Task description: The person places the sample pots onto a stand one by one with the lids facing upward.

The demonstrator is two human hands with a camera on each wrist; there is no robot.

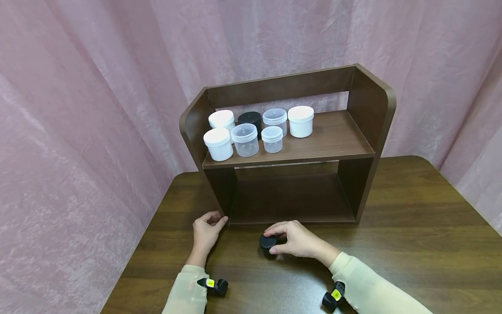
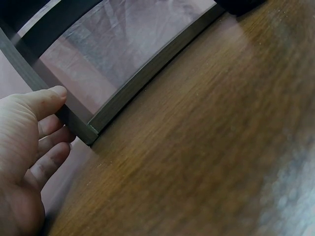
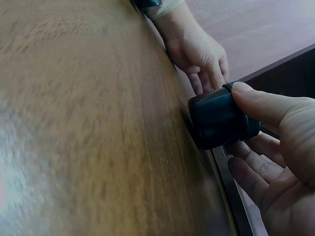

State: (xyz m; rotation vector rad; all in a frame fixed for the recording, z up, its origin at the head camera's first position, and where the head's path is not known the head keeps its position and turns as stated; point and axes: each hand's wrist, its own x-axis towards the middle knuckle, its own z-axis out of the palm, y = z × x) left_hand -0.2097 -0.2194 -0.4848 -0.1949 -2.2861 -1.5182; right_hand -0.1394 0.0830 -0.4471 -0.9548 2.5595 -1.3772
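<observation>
My right hand (image 1: pixel 296 239) pinches a small black jar (image 1: pixel 268 245) by its lid, with the thumb on one side and fingers on the other. Seen from the right wrist, the black jar (image 3: pixel 216 118) is close to the tabletop; whether its base touches is unclear. At the lower left front corner of a brown two-tier shelf (image 1: pixel 288 159), my left hand (image 1: pixel 206 231) grips the side panel's edge. The left wrist view shows that thumb lying on the panel (image 2: pixel 81 125), with the fingers curled behind it.
On the upper tier stand white jars (image 1: pixel 301 123), a larger black jar (image 1: pixel 251 118) and translucent jars (image 1: pixel 246 141), grouped toward the left. The shelf stands on a wooden table (image 1: pixel 412 226). Pink curtains (image 1: pixel 117 109) hang behind and to the left.
</observation>
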